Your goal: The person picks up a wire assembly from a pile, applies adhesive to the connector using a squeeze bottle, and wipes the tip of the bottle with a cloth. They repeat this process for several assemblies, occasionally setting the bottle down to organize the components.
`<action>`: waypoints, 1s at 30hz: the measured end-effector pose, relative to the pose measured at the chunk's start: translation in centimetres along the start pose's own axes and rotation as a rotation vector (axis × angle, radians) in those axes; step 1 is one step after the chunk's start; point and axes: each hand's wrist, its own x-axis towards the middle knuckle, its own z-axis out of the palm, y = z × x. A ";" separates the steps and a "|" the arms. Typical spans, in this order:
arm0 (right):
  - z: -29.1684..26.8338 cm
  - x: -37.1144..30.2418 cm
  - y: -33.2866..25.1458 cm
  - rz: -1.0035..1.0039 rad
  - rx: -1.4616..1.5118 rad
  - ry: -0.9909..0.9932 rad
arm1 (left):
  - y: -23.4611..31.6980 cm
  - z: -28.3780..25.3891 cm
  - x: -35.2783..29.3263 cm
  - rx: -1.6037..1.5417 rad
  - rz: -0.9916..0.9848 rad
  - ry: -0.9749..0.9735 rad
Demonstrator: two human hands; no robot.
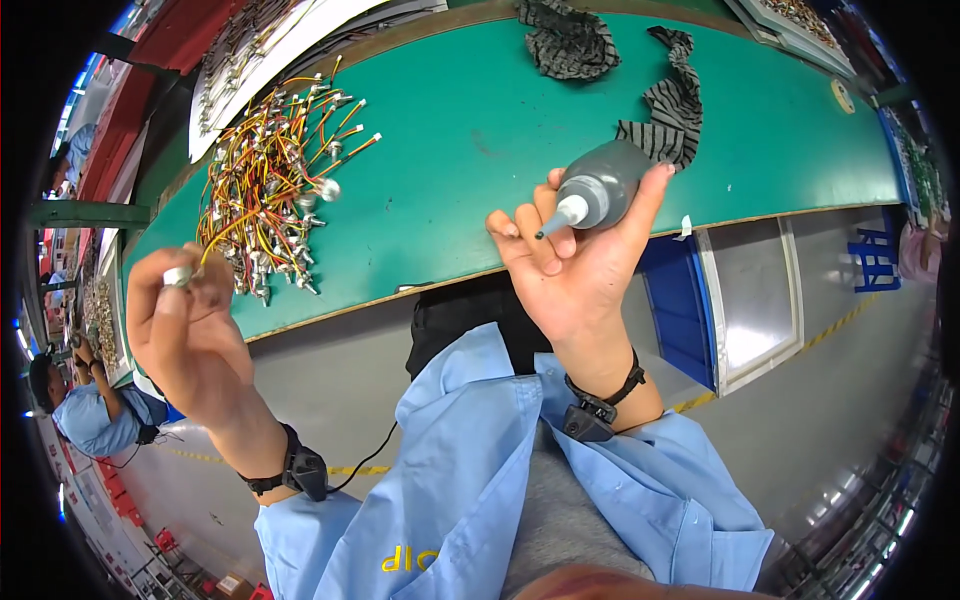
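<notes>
My left hand (190,335) is raised at the table's left edge, its fingers pinched on a small wired part (177,276) with a pale round end and a yellow wire. Much of that part is hidden by the fingers. Just beyond it a tangled pile of wired metal parts (265,195), with red, yellow and black leads and white plugs, lies on the green table (440,150). Over the table's near edge, my right hand (585,290) grips a dark squeeze bottle (612,172). Its narrow nozzle (555,223) tilts down and leftward.
Two crumpled striped cloths (575,45) (672,105) lie at the back of the table. A roll of tape (843,97) is at the far right. Below the table stands a blue and white cabinet (715,310). Another person (95,415) is at the left.
</notes>
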 end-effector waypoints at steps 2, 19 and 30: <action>-0.3 0.0 0.0 -0.007 -0.019 -0.001 | -0.6 -0.7 0.1 -0.336 0.042 -0.074; 2.1 0.2 1.8 -0.190 -0.363 -0.139 | -7.7 10.6 -6.9 -0.931 -0.867 -0.221; 4.1 1.1 1.3 0.086 -0.795 -0.341 | -7.9 10.7 -8.7 -0.696 -0.629 -0.206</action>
